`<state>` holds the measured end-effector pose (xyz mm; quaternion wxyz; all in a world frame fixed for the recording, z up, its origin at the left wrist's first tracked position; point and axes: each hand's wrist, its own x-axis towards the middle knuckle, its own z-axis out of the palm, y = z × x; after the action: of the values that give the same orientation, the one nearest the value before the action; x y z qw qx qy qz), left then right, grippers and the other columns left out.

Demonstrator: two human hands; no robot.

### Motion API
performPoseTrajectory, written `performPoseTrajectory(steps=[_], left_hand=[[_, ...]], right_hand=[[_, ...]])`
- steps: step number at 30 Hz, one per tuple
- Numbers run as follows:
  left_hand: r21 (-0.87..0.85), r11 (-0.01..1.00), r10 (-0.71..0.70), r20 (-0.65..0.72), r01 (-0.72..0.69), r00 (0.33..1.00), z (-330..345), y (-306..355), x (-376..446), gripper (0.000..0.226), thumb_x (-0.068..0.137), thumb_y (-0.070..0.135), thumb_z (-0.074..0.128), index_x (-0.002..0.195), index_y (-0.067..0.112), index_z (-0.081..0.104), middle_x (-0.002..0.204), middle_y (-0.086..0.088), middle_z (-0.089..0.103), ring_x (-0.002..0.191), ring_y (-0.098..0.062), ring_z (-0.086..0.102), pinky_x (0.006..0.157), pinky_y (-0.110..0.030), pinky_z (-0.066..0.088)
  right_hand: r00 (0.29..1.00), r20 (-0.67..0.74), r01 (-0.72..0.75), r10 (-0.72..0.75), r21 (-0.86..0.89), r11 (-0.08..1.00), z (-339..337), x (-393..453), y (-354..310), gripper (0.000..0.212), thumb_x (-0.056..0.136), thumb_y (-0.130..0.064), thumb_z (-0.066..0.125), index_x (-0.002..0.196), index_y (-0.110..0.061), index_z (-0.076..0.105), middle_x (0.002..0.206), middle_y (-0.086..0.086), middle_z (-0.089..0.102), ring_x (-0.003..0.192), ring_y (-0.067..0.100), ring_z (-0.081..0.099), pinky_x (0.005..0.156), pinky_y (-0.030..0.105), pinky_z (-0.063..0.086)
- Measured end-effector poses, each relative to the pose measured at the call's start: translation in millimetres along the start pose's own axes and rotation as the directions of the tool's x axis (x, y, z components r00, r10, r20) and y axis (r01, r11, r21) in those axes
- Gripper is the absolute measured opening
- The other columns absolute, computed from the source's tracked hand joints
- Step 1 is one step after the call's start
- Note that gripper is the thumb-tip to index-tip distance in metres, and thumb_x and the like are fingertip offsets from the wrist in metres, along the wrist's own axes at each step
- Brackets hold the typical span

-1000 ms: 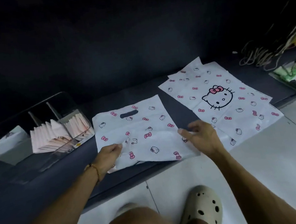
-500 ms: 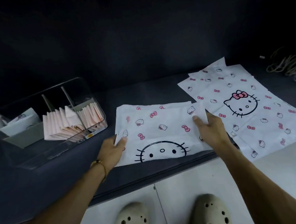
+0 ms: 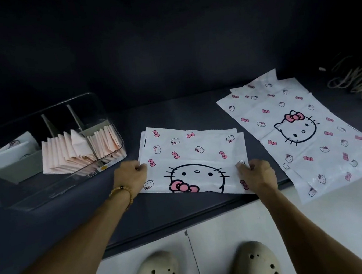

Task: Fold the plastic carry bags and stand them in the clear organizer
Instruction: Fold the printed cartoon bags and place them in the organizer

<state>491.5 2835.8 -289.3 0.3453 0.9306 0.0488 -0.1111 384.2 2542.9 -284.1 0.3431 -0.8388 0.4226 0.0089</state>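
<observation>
A white plastic carry bag [image 3: 194,157] printed with cat faces and pink bows lies folded in half on the dark shelf in front of me. My left hand [image 3: 130,174] pinches its left edge. My right hand [image 3: 256,174] pinches its right edge near the front corner. A stack of flat, unfolded bags [image 3: 296,130] of the same print lies to the right. The clear organizer [image 3: 97,105] stands at the left, with folded pink bags [image 3: 73,151] upright in two compartments and a folded white bag [image 3: 15,148] in the leftmost one.
The dark shelf [image 3: 139,213] ends in a front edge above white cabinet doors [image 3: 229,238]. My two beige clogs [image 3: 158,273] stand on the floor below. A tangle of cords [image 3: 356,80] lies at the far right. A dark wall rises behind.
The bag was folded over on itself, so the large cat face now shows upside down on top. Both hands slid from the fold's far edge back to the bag's side edges.
</observation>
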Motion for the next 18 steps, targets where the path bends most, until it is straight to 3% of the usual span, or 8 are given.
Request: performPoseTrajectory(steps=[4, 7, 9, 11, 13, 15, 18], left_hand=[[0.098, 0.995, -0.009, -0.06, 0.015, 0.998, -2.0, 1.9, -10.2, 0.027, 0.083, 0.024, 0.053, 0.061, 0.008, 0.05, 0.063, -0.008, 0.055, 0.063, -0.026, 0.053, 0.059, -0.033, 0.045], [0.266, 0.964, 0.037, -0.104, -0.008, 0.994, -1.0, 7.8, -17.9, 0.015, 0.08, 0.026, 0.056, 0.09, 0.015, 0.056, 0.088, -0.005, 0.059, 0.084, -0.032, 0.058, 0.066, -0.036, 0.048], [0.395, 0.909, 0.192, -0.123, -0.13, 0.974, 5.5, 11.8, -19.5, 0.04, 0.077, 0.02, 0.061, 0.115, 0.015, 0.051, 0.112, -0.01, 0.054, 0.106, -0.033, 0.051, 0.073, -0.041, 0.048], [0.493, 0.786, 0.443, -0.032, -0.371, 0.896, 15.6, 20.2, -18.5, 0.055, 0.075, 0.014, 0.059, 0.129, 0.013, 0.047, 0.132, -0.011, 0.047, 0.12, -0.031, 0.041, 0.09, -0.042, 0.043], [0.48, 0.651, 0.595, 0.159, -0.588, 0.788, 30.1, 31.2, -13.5, 0.054, 0.085, 0.016, 0.049, 0.139, 0.015, 0.041, 0.148, -0.006, 0.037, 0.136, -0.026, 0.029, 0.109, -0.041, 0.03], [0.451, 0.602, 0.591, 0.304, -0.659, 0.747, 43.7, 39.8, -2.7, 0.051, 0.098, 0.03, 0.034, 0.147, 0.017, 0.028, 0.157, 0.0, 0.021, 0.145, -0.021, 0.012, 0.118, -0.042, 0.012], [0.467, 0.586, 0.529, 0.398, -0.662, 0.749, 55.6, 40.8, 17.2, 0.059, 0.099, 0.047, 0.02, 0.151, 0.02, 0.011, 0.16, 0.003, 0.006, 0.146, -0.019, -0.003, 0.118, -0.045, 0.0]], right_hand=[[0.999, -0.027, -0.038, 0.037, -0.047, 0.998, 2.2, -0.4, -4.7, 0.039, 0.085, -0.041, 0.06, 0.066, -0.007, 0.054, 0.061, 0.006, 0.058, 0.061, 0.025, 0.054, 0.049, 0.025, 0.033], [0.998, -0.03, -0.051, 0.05, -0.065, 0.997, 3.1, -0.2, -7.2, 0.04, 0.085, -0.044, 0.059, 0.071, -0.006, 0.058, 0.071, 0.01, 0.065, 0.07, 0.03, 0.059, 0.054, 0.028, 0.036], [0.998, -0.022, -0.057, 0.056, -0.072, 0.996, 3.5, 0.4, -7.8, 0.039, 0.085, -0.046, 0.058, 0.069, -0.011, 0.054, 0.075, 0.01, 0.065, 0.076, 0.032, 0.059, 0.059, 0.029, 0.037], [0.998, -0.016, -0.069, 0.068, -0.089, 0.994, 4.6, 1.4, -7.9, 0.037, 0.085, -0.048, 0.058, 0.071, -0.013, 0.053, 0.078, 0.01, 0.064, 0.079, 0.033, 0.059, 0.062, 0.029, 0.037], [0.997, -0.022, -0.082, 0.08, -0.108, 0.991, 5.8, 2.4, -7.6, 0.038, 0.085, -0.048, 0.057, 0.071, -0.013, 0.053, 0.077, 0.009, 0.064, 0.077, 0.032, 0.059, 0.062, 0.029, 0.038], [0.996, -0.045, -0.079, 0.073, -0.132, 0.988, 7.1, 3.4, -6.9, 0.043, 0.086, -0.047, 0.057, 0.064, -0.012, 0.046, 0.068, 0.006, 0.059, 0.068, 0.03, 0.055, 0.055, 0.03, 0.035], [0.995, -0.082, -0.074, 0.061, -0.158, 0.985, 8.4, 6.5, -6.5, 0.047, 0.088, -0.047, 0.055, 0.063, -0.011, 0.04, 0.063, 0.003, 0.052, 0.059, 0.024, 0.048, 0.05, 0.028, 0.031]])
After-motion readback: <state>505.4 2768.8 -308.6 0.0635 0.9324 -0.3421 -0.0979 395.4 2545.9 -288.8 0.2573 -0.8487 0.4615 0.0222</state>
